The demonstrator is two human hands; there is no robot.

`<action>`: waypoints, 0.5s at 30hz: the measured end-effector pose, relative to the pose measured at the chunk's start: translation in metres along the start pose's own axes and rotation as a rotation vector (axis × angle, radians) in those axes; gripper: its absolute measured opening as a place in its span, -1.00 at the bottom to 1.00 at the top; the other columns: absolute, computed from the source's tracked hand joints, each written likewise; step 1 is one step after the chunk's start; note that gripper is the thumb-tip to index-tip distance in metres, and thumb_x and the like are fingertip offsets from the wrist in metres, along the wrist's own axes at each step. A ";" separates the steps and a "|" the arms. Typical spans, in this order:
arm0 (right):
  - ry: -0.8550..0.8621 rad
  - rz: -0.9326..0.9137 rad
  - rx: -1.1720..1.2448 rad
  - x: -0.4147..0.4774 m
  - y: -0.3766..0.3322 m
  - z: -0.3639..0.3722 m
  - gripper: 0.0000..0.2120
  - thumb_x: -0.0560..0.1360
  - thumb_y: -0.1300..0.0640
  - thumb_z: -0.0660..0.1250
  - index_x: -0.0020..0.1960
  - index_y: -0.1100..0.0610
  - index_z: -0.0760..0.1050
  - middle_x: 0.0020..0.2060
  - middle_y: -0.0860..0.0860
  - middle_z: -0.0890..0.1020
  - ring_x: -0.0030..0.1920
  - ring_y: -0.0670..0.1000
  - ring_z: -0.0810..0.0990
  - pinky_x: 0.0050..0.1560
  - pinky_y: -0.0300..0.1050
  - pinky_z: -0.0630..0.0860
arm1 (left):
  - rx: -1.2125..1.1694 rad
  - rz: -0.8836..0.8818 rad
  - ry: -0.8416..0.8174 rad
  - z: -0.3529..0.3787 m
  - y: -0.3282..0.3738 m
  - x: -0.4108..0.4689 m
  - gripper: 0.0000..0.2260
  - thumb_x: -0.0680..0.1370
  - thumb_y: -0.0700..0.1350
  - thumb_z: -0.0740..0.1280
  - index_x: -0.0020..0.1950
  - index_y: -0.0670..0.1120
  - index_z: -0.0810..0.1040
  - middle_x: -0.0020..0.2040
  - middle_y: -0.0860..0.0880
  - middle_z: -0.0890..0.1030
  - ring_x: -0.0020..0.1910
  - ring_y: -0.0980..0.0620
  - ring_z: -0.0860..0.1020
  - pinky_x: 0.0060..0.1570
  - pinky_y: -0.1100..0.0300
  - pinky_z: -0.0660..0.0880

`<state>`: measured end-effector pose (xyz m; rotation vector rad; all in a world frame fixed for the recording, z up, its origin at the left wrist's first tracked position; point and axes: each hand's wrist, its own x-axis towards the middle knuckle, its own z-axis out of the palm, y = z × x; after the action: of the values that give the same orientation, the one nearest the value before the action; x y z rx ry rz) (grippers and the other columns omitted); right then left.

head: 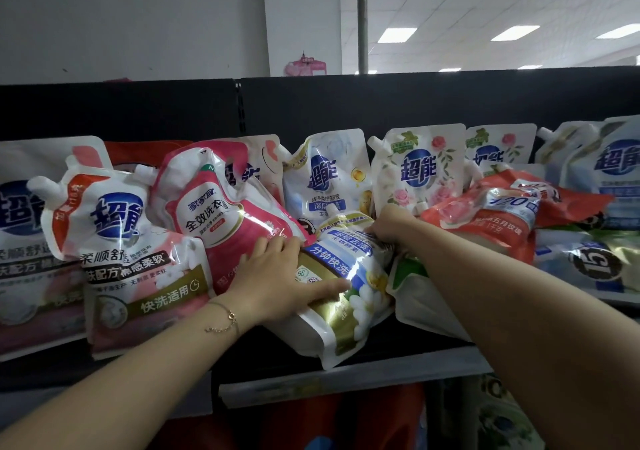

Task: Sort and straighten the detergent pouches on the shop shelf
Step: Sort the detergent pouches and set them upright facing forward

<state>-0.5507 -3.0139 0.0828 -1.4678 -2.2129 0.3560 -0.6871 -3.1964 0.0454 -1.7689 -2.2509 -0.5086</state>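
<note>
shelf – pouch front-centre | pouches behind, apparently upright

Pouches crowd shelf wall to wall, open air above them

The shelf has a pale grey front edge and a flat black back panel. The pouch at the front is white with a gold band, blue label strips and white daisies with yellow centres. Left of it, a pink and white pouch carries a white panel edged in gold. Further left, a white pouch shows a dark blue logo, an orange-red strip, soft pink below and a gold banner. At the back, a white pouch is patterned with pink roses and green leaves. To the right lies an orange-red pouch. A thin gold bracelet circles the left wrist.
</note>
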 end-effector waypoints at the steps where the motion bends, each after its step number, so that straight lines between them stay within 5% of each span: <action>1: 0.029 0.006 0.038 0.001 0.000 0.000 -0.78 0.54 0.07 0.31 -0.10 0.24 0.45 -0.14 0.10 0.50 -0.13 0.06 0.49 -0.14 -0.13 0.48 | -0.012 0.002 0.012 0.000 0.000 -0.002 0.04 0.04 0.67 -0.01 0.35 0.07 0.28 0.32 0.08 0.37 0.29 0.02 0.29 0.28 -0.05 0.29; 6: 0.182 -0.063 0.199 0.000 -0.012 -0.006 -0.80 0.49 0.15 0.34 -0.27 0.18 0.43 -0.32 0.07 0.50 -0.27 0.04 0.48 -0.37 -0.17 0.37 | -0.141 -0.012 0.127 0.001 -0.003 -0.014 0.01 0.00 0.63 0.09 0.27 0.03 0.31 0.17 0.08 0.44 0.20 0.04 0.38 0.24 -0.01 0.35; 15: 0.432 -0.271 0.379 -0.009 -0.052 -0.027 -0.81 0.51 0.06 0.31 -0.24 0.11 0.47 -0.26 0.03 0.57 -0.16 0.09 0.60 -0.12 0.04 0.58 | -0.374 -0.041 0.358 0.018 -0.004 -0.029 -0.06 -0.01 0.58 0.24 0.19 0.04 0.27 0.05 0.14 0.33 0.10 0.14 0.30 0.16 0.14 0.32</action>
<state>-0.5754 -3.0441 0.1277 -0.9274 -1.8388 0.3104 -0.6835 -3.2155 0.0170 -1.6215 -2.0369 -1.2165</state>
